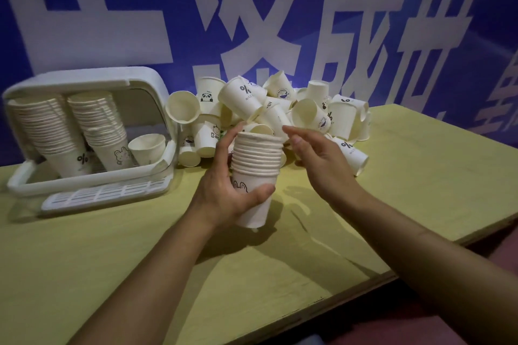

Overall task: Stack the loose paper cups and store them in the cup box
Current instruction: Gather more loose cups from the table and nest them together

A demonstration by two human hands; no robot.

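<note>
My left hand (224, 190) grips a stack of several nested paper cups (256, 159) upright above the table, thumb across the lowest cup's front. My right hand (316, 157) hovers just right of the stack's rim, fingers relaxed, holding nothing. Behind them a heap of loose paper cups (269, 109) lies against the wall. The white cup box (92, 176) stands at the left with its lid raised. Inside it are two tall cup stacks (70, 126) and a single cup (147, 145).
The yellow-green table (420, 190) ends in an angled edge at the right and front right. A white slotted tray (106, 194) sticks out from under the box. A blue wall (364, 22) with large white characters stands right behind.
</note>
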